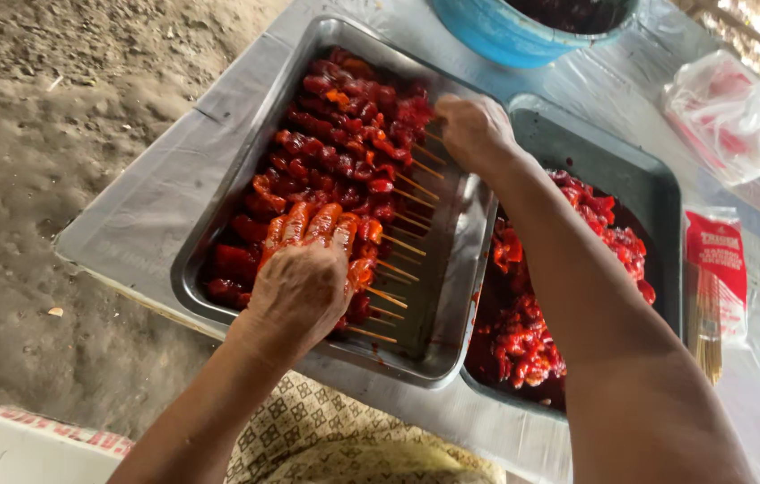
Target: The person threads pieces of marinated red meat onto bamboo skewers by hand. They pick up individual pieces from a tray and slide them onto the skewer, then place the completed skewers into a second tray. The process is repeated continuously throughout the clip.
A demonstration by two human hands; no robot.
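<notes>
A metal tray (218, 193) on the table holds several red marinated meat skewers (344, 170) laid in a row, their wooden sticks pointing right. My left hand (301, 273), its fingers red with sauce, presses flat on the nearer skewers. My right hand (474, 133) is curled at the tray's far right side, gripping the stick end of a skewer there. A second, darker tray (631, 170) to the right holds loose red marinated meat (532, 323) under my right forearm.
A blue basin (505, 36) stands at the back. A clear plastic bag (734, 112) and a red packet of bamboo sticks (713, 287) lie at the right. Bare ground is to the left; a white box (30, 448) sits at the bottom left.
</notes>
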